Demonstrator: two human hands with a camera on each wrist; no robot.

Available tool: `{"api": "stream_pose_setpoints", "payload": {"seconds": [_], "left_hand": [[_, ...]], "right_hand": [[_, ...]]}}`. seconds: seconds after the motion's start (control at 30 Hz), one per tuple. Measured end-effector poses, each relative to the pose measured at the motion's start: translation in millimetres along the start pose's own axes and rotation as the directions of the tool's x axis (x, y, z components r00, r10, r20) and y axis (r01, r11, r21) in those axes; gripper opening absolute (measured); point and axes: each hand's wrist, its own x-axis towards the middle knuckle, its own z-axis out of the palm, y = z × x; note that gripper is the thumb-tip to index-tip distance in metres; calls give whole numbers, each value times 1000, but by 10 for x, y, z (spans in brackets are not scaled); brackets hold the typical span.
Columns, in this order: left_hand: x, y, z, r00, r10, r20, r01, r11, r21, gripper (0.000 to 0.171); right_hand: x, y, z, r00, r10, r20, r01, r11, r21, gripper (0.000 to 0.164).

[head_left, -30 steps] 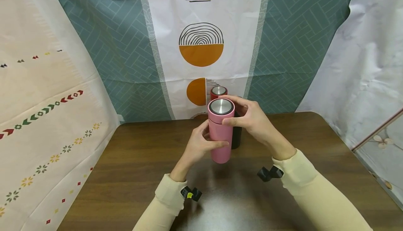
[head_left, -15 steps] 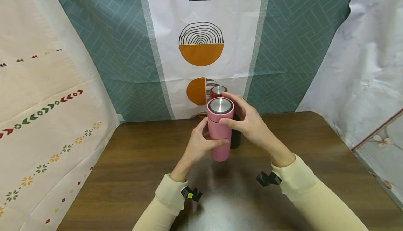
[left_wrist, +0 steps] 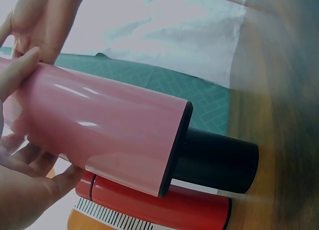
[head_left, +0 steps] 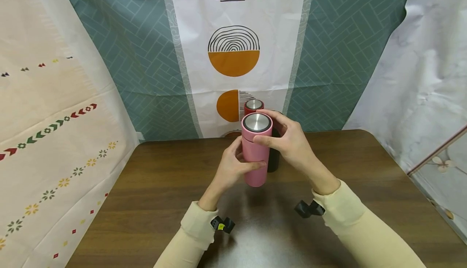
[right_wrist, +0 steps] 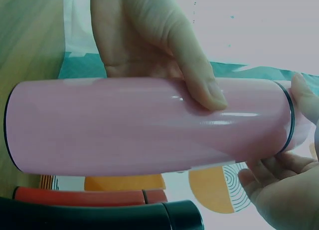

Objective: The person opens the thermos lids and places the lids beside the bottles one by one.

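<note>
A pink thermos [head_left: 254, 158] with a brushed-metal top is held upright in the air over the table. My left hand [head_left: 233, 163] grips its body, thumb across the front, as the left wrist view also shows. Higher up, my right hand [head_left: 288, 138] holds the pink lid [head_left: 246, 134] with thumb and fingers around its sides. A dark ring marks the seam below the lid [right_wrist: 291, 115] in the right wrist view. Behind the pink thermos stand a red thermos [head_left: 254, 105], mostly hidden, and a black thermos [head_left: 273, 160], partly covered by my right hand.
The brown wooden table [head_left: 164, 187] extends to both sides of the hands. A patterned green and white cloth [head_left: 146, 77] hangs at its back edge. Light cloths [head_left: 430, 69] hang at the sides. A small black camera is on each wrist.
My right wrist has shifted slightly left and down, and the thumb has slid a little left across the lid. The left hand keeps its hold; the thermos stays nearly in place.
</note>
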Motion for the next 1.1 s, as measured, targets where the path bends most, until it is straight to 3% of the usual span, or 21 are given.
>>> {"api": "stream_pose_setpoints", "payload": {"seconds": [0.27,0.53,0.67,0.87,0.97,1.1], "left_hand": [[-16,9,-25,999,-3,32,3,1000,17,68],[-18,19,-54,996,9,89,-12,999,38,68],[-17,17,-55,997,6,82,-9,999,32,68],[-10,12,-23,1000,10,10,-10,1000,17,69],[-7,7,-20,1000,10,1,-10,1000,20,68],[-9,2,-27,1000,3,13,-4,1000,26,68]], "right_hand": [[34,-14,-64,998,15,56,-17,1000,24,63],[98,24,-182,979,29,201,-58,989,136,62],[75,48,-163,974,37,222,-80,979,186,63],[-43,55,-36,995,24,99,-33,995,96,71],[-69,53,22,1000,-12,25,11,1000,29,70],[-70,54,58,998,-54,-23,54,998,13,67]]}}
